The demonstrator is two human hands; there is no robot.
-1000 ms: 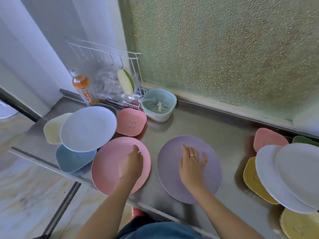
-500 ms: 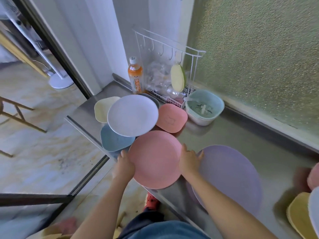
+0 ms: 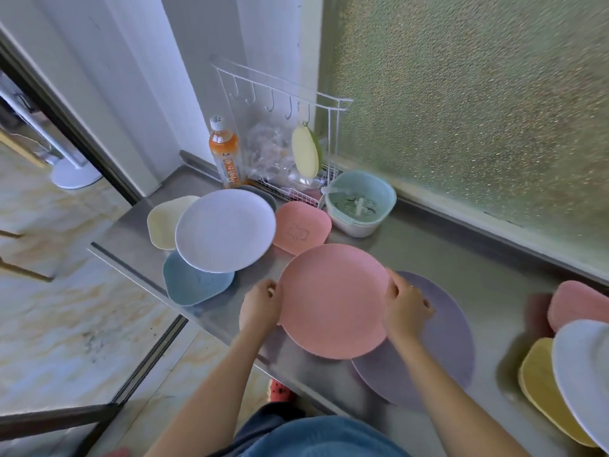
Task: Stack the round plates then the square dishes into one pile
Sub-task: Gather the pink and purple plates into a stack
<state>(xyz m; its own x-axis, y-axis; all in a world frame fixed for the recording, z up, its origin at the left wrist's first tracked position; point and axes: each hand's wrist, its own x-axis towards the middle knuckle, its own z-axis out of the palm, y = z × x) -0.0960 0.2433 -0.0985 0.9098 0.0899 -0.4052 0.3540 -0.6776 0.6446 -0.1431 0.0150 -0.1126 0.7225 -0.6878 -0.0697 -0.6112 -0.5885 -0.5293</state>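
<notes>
The steel counter [image 3: 445,258] is running from nine o'clock to four o'clock under a frosted glass pane [image 3: 478,110]. On it, at five o'clock from centre, the purple round plate [image 3: 451,341] is lying flat. The pink round plate [image 3: 333,300] is sitting at centre, its right part overlapping the purple plate's left side; whether it is resting there or raised just above I cannot tell. The left hand [image 3: 260,306] is gripping its nine o'clock edge with curled fingers, and the right hand [image 3: 403,308] is gripping its three o'clock edge, thumb on top.

At ten o'clock a white round plate [image 3: 225,230] is lying over a cream square dish [image 3: 163,222] and a blue square dish [image 3: 194,285]. A pink square dish [image 3: 301,227] is sitting at twelve o'clock, just beyond the pink round plate. At four o'clock another white round plate [image 3: 583,374] is overlapping a yellow square dish [image 3: 540,390], with a further pink square dish [image 3: 576,305] behind them.

A white wire rack [image 3: 280,94] is standing at the back, with a teal strainer bowl [image 3: 361,206] to its right and an orange drink bottle [image 3: 225,153] to its left.
</notes>
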